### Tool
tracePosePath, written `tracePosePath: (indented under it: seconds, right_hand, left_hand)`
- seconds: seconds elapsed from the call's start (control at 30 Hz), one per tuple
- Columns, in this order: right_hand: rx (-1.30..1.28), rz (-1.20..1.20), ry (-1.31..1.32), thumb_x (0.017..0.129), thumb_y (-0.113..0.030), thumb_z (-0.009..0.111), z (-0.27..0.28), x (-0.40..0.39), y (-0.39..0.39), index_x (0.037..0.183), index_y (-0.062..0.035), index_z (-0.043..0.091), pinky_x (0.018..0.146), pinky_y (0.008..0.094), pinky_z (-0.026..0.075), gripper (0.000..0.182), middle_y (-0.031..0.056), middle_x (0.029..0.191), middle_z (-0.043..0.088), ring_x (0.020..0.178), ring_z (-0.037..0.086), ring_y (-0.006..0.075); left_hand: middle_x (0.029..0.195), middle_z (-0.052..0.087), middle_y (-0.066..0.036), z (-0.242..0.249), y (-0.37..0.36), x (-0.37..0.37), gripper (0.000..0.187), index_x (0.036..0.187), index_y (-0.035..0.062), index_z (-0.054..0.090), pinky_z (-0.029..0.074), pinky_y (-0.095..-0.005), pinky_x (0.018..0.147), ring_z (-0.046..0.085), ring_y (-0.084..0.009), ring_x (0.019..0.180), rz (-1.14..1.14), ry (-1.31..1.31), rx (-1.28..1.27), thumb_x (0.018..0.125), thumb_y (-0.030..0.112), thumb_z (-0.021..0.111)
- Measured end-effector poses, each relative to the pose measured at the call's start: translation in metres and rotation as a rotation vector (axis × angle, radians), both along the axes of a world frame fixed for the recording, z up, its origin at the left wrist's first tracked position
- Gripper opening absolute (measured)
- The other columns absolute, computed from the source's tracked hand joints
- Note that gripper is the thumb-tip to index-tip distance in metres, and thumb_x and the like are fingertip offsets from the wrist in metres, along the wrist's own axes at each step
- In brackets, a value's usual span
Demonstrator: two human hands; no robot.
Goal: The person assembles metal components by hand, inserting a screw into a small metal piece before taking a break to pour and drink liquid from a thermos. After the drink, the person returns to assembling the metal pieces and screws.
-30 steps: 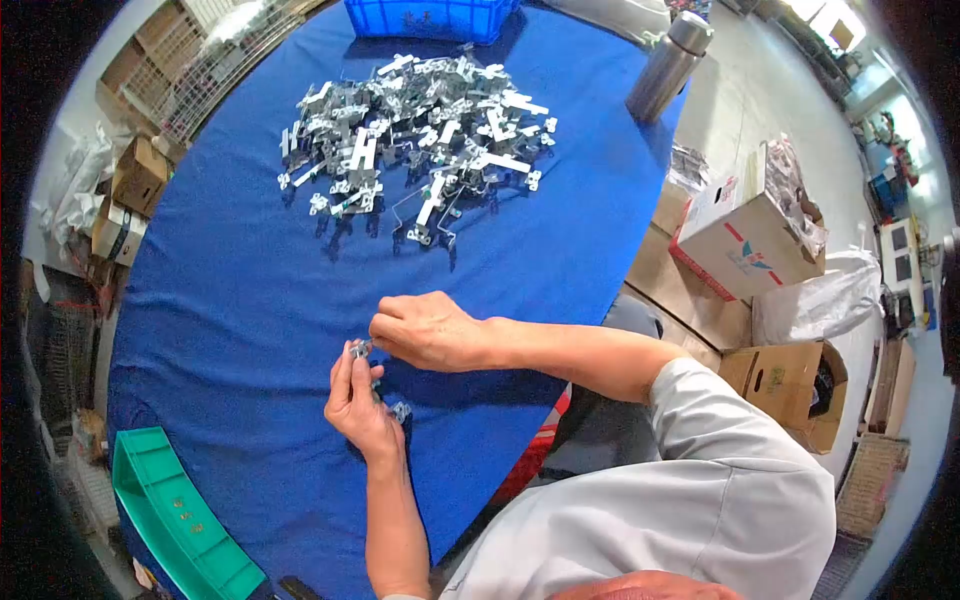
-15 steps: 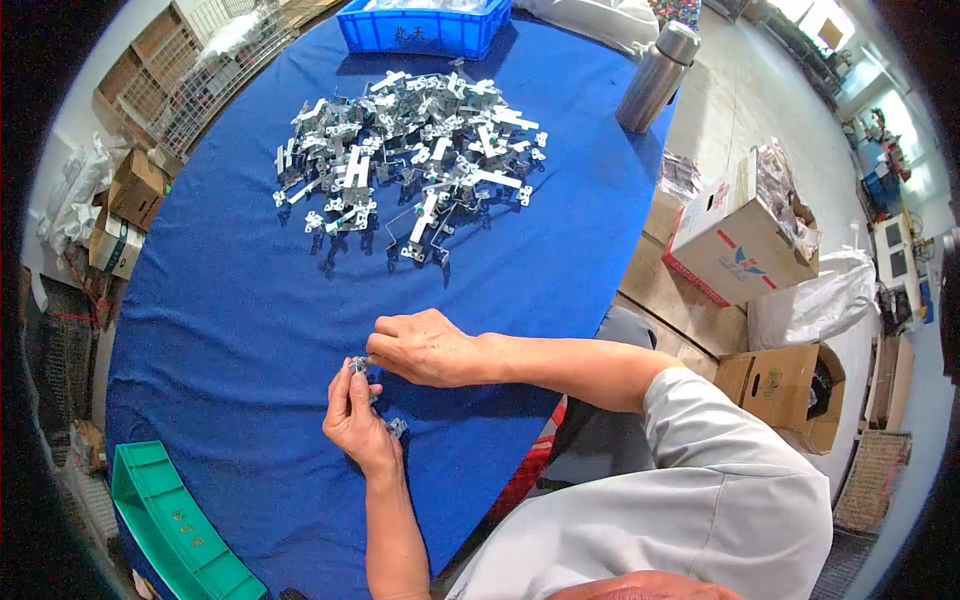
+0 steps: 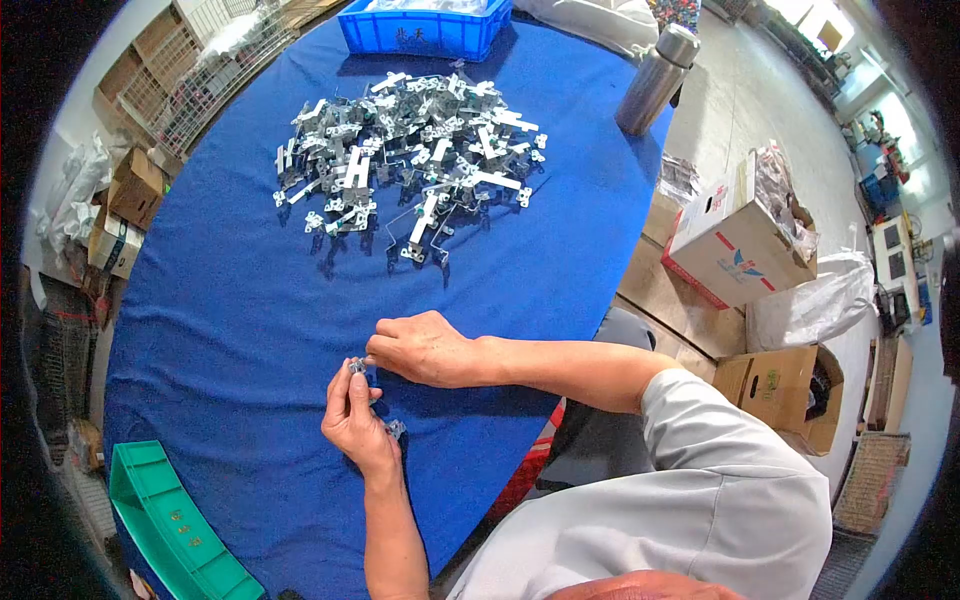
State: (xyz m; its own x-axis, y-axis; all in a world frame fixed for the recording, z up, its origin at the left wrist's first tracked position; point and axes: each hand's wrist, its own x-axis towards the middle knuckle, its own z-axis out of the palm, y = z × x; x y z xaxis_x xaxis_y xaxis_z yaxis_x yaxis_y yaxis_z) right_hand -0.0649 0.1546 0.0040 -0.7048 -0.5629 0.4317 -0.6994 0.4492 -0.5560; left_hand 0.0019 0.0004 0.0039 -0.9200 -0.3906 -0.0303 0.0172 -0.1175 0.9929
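My left hand [image 3: 355, 425] is closed around a small metal part [image 3: 357, 367], whose upper end shows between thumb and fingertips. Another metal end [image 3: 396, 428] sticks out on the right side of the palm. Just above and to the right, my right hand [image 3: 425, 349] is closed, its fingertips pinched at the upper end of that part; what they grip is too small to make out. Farther up the blue cloth [image 3: 240, 300] lies a heap of metal brackets [image 3: 410, 150], some with thin bent wires.
A blue crate [image 3: 425, 38] stands at the far edge, and a steel bottle [image 3: 655, 85] at the far right. At the lower left is a green tray [image 3: 185, 530]. Cardboard boxes [image 3: 745, 235] stand on the floor to the right.
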Motion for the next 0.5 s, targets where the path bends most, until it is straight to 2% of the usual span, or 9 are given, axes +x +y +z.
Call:
tracePosePath:
  seconds: [0.13, 0.33, 0.43, 0.5]
  right_hand:
    - [-0.091, -0.011, -0.07, 0.089, -0.017, 0.062, 0.0025, 0.0027, -0.0034, 0.091, -0.0045, 0.05, 0.055, 0.0462, 0.049, 0.017, 0.0138, 0.082, 0.056, 0.071, 0.063, 0.0342]
    - [-0.009, 0.029, -0.069, 0.088, -0.016, 0.061, 0.0002, 0.0002, -0.0022, 0.094, -0.0041, 0.049, 0.058, 0.0478, 0.049, 0.018, 0.0139, 0.083, 0.057, 0.073, 0.063, 0.0358]
    - [-0.125, 0.02, -0.1, 0.09, -0.018, 0.061, 0.0049, 0.0028, -0.0022, 0.092, -0.0042, 0.049, 0.058, 0.0483, 0.049, 0.018, 0.0138, 0.082, 0.057, 0.072, 0.062, 0.0356]
    - [-0.093, 0.028, -0.106, 0.091, -0.019, 0.061, 0.0031, 0.0014, -0.0017, 0.091, -0.0043, 0.05, 0.058, 0.0479, 0.049, 0.018, 0.0136, 0.082, 0.058, 0.073, 0.063, 0.0353]
  left_hand:
    - [0.107, 0.07, -0.009, -0.001, 0.0001, 0.0004, 0.026, 0.118, -0.0058, 0.066, 0.05, -0.0207, 0.065, 0.061, -0.0074, 0.078, -0.006, 0.014, -0.001, 0.093, 0.0, 0.061]
    - [0.107, 0.07, -0.009, 0.0001, 0.0007, -0.0002, 0.026, 0.118, -0.0056, 0.066, 0.051, -0.0207, 0.066, 0.061, -0.0076, 0.079, -0.002, 0.023, -0.006, 0.093, 0.001, 0.062]
    - [0.108, 0.07, -0.009, -0.0008, 0.0006, -0.0003, 0.026, 0.118, -0.0057, 0.066, 0.051, -0.0207, 0.066, 0.061, -0.008, 0.08, 0.001, 0.019, -0.003, 0.093, 0.001, 0.062]
    - [0.108, 0.07, -0.009, -0.001, 0.0007, -0.0001, 0.025, 0.118, -0.0057, 0.066, 0.051, -0.0208, 0.066, 0.061, -0.0082, 0.08, 0.002, 0.016, -0.002, 0.093, 0.001, 0.061]
